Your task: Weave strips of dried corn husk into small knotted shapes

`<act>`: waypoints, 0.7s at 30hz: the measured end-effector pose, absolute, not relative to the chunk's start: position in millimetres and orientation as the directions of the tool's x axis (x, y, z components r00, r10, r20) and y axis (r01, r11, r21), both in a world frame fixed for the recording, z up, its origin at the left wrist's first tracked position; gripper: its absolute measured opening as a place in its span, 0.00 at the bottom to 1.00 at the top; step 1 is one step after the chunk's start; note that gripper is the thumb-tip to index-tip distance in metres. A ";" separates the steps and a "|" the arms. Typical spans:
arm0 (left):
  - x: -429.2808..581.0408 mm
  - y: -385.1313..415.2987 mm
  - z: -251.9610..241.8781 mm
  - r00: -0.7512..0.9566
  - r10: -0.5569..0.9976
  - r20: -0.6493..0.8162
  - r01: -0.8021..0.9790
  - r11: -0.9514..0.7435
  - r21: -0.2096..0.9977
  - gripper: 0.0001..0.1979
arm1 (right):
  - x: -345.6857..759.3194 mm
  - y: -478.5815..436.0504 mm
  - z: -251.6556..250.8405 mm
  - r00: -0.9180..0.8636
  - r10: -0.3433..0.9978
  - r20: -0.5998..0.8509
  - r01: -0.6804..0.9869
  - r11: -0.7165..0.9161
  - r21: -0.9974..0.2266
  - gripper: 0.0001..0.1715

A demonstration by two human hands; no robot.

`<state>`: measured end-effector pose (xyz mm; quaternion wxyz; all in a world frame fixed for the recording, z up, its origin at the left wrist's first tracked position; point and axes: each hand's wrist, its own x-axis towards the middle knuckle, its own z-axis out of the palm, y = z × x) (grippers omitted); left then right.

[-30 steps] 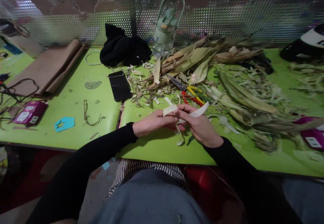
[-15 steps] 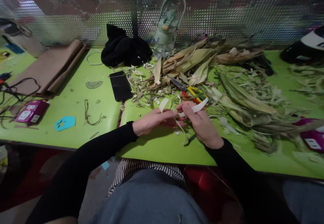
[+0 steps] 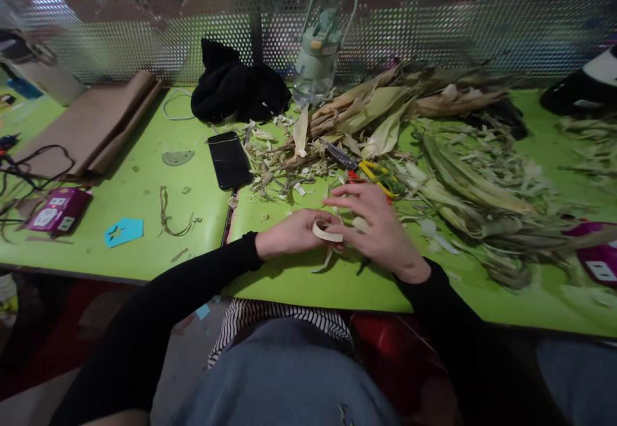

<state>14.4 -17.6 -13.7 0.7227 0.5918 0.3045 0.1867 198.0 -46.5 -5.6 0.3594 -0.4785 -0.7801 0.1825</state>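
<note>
- Head view is showing me a green table [image 3: 144, 182] running across the whole frame, with a perforated screen [image 3: 457, 27] standing along its far edge.
- Husks [image 3: 448, 156] are lying in a loose heap over the far right half of the table, with scraps spreading toward the middle.
- I am seeing a folded brown sheet [image 3: 91, 124] lying at the far left. A black cloth [image 3: 236, 92] is bunching against the screen just left of a pale green bottle [image 3: 321, 47], which is standing upright.
- The left hand [image 3: 289, 233] is resting near the front edge at the middle, fingers curling in and pinching a pale strip [image 3: 326, 233].
- The right hand [image 3: 380, 227] is sitting just beside it, fingers fanning wide above the strip and the thumb side lying close against it; I cannot tell whether it is gripping the strip.
- The strip is curling into a small loop between the two hands, just above the table, with a loose tail hanging toward the surface.
- A phone [image 3: 230, 159] is lying flat left of the scraps, well apart from both hands.
- Cutters [image 3: 373, 172] with yellow and red handles are lying just beyond the right hand's fingertips, partly among the scraps.
- I am picking out a magenta box [image 3: 58, 209] and a blue tag [image 3: 124, 231] lying at the front left.
</note>
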 end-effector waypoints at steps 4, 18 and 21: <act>13.3 -18.1 -20.4 0.795 0.572 -0.202 0.170 0.109 0.979 0.05 | 195.2 -45.4 -7.5 -0.349 0.875 0.336 0.564 0.482 -0.670 0.10; 13.9 -19.0 -14.0 0.829 0.487 -0.274 0.146 0.284 0.948 0.06 | 197.1 -48.2 -8.7 -0.243 0.942 0.233 0.395 0.316 -0.863 0.11; 12.0 -21.3 -7.1 0.832 0.480 -0.276 0.159 0.270 0.950 0.08 | 196.5 -50.2 -7.7 -0.145 0.979 0.146 0.334 0.187 -0.924 0.12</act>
